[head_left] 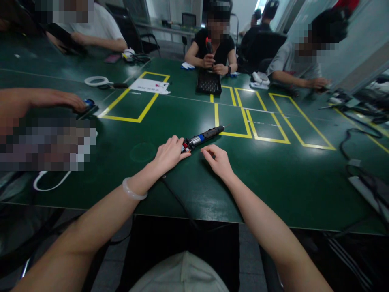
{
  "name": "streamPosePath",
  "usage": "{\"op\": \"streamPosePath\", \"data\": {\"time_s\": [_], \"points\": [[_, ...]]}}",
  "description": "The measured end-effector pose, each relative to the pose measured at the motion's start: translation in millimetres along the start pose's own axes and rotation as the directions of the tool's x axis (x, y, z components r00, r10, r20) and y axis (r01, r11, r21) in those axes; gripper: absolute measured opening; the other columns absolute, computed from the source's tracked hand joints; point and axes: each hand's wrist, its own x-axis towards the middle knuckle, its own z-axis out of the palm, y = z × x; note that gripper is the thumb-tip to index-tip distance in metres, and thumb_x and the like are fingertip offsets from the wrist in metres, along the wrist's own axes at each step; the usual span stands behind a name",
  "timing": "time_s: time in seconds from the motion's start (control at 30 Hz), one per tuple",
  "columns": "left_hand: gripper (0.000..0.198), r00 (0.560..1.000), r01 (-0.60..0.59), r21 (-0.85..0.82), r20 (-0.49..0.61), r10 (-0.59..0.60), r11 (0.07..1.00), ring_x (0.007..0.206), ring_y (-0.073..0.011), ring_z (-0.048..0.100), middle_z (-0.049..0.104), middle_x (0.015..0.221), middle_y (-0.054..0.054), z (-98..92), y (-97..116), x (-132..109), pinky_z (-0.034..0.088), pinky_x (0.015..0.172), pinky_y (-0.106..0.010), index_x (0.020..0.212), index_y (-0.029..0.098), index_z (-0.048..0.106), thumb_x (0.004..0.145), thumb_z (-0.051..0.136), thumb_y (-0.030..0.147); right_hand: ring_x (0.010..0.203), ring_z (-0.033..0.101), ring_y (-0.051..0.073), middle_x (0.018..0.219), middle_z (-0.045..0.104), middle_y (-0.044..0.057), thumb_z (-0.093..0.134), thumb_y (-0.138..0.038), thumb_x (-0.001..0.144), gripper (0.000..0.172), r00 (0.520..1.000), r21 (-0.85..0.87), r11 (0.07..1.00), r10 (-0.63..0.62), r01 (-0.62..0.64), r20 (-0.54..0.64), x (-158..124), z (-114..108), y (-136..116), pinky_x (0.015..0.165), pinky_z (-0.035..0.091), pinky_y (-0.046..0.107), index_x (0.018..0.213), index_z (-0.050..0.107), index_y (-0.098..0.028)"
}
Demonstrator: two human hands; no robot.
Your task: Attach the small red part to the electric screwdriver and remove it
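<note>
An electric screwdriver (201, 139) lies slantwise on the green table, its thin tip pointing to the far right. Its black nose and a silver and blue middle show. Red and black parts at its rear lie partly under my left hand (172, 153), which holds that end down, thumb on the near side and fingers over the top. My right hand (219, 162) rests on the table just right of the screwdriver, apart from it. Its thumb and forefinger are pinched together, the other fingers curled. Whether something tiny sits in the pinch is hidden.
Yellow tape frames (140, 120) mark the green table (291, 178). A black cable (178, 197) runs off the near edge. A black tray (208, 86) stands before a person opposite. A white sheet (148, 86) lies far left; another person's hand (74, 101) reaches in at left.
</note>
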Motion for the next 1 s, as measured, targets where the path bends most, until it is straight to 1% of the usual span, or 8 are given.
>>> {"op": "streamPosePath", "data": {"time_s": [0.17,0.33,0.5,0.63,0.7,0.77,0.9,1.0], "points": [[0.056,0.998,0.040,0.058,-0.043,-0.037,0.998,0.113,-0.0351,0.054,0.053,0.125,-0.021,1.7,-28,5,0.050,0.085,-0.040,0.136,0.014,0.049,0.096,0.052,0.053,0.083,0.063,0.018,0.094,0.070,0.006,0.053,-0.029,0.097,0.019,1.000,0.027,1.000,-0.009,0.008,0.028,0,0,1,0.074,0.047,0.029,0.089,0.068,-0.020],[0.059,0.982,0.183,0.073,-0.059,-0.179,0.980,0.114,-0.0392,0.053,0.053,0.125,-0.024,-1.5,-65,10,0.050,0.086,-0.046,0.135,0.012,0.050,0.095,0.050,0.055,0.082,0.063,0.017,0.094,0.069,0.006,0.053,-0.030,0.096,0.019,0.999,0.022,1.000,-0.002,0.001,0.052,0,-1,1,0.073,0.048,0.029,0.088,0.068,-0.021],[0.064,0.924,0.371,0.019,-0.106,-0.368,0.928,0.114,-0.0427,0.052,0.054,0.124,-0.026,0.5,-116,13,0.049,0.086,-0.050,0.128,0.013,0.055,0.092,0.045,0.064,0.080,0.062,0.017,0.094,0.069,0.006,0.053,-0.030,0.096,0.019,0.998,0.026,1.000,-0.001,-0.001,0.066,0,-1,2,0.072,0.048,0.029,0.088,0.068,-0.021],[0.070,0.875,0.478,-0.024,-0.077,-0.479,0.878,0.110,-0.0381,0.052,0.054,0.123,-0.024,-0.4,-149,12,0.048,0.085,-0.049,0.125,0.011,0.056,0.094,0.035,0.070,0.080,0.062,0.017,0.093,0.069,0.005,0.054,-0.030,0.096,0.019,0.997,0.018,1.000,0.000,-0.001,0.083,0,-1,1,0.072,0.048,0.029,0.088,0.068,-0.021],[0.073,0.857,0.510,-0.027,-0.062,-0.511,0.860,0.108,-0.0363,0.052,0.054,0.123,-0.023,-2.9,-156,10,0.048,0.085,-0.049,0.124,0.008,0.056,0.096,0.029,0.070,0.079,0.061,0.016,0.092,0.069,0.005,0.054,-0.030,0.096,0.019,0.996,0.013,1.000,-0.003,0.002,0.089,0,-1,1,0.072,0.048,0.029,0.088,0.068,-0.021],[0.070,0.847,0.522,-0.017,-0.111,-0.520,0.853,0.109,-0.0365,0.051,0.053,0.125,-0.024,-5.7,-156,8,0.048,0.086,-0.050,0.126,0.006,0.054,0.098,0.030,0.066,0.078,0.061,0.016,0.091,0.069,0.005,0.054,-0.030,0.095,0.019,0.996,0.012,1.000,-0.008,0.007,0.090,0,-1,2,0.071,0.047,0.029,0.088,0.068,-0.020],[0.055,0.865,0.445,0.003,-0.260,-0.429,0.895,0.116,-0.0350,0.049,0.051,0.130,-0.023,-8.0,-145,6,0.047,0.091,-0.047,0.128,0.009,0.051,0.098,0.046,0.054,0.076,0.060,0.016,0.090,0.068,0.005,0.054,-0.029,0.095,0.018,0.995,0.016,1.000,0.000,-0.002,0.099,0,0,2,0.070,0.046,0.028,0.088,0.068,-0.020],[0.044,0.876,0.402,-0.022,-0.283,-0.391,0.916,0.117,-0.0346,0.050,0.052,0.129,-0.020,-6.0,-140,8,0.046,0.093,-0.047,0.122,0.012,0.055,0.097,0.048,0.047,0.076,0.060,0.016,0.089,0.068,0.005,0.054,-0.029,0.094,0.018,0.995,0.013,1.000,0.006,-0.007,0.103,0,1,1,0.070,0.046,0.028,0.088,0.068,-0.021]]}}
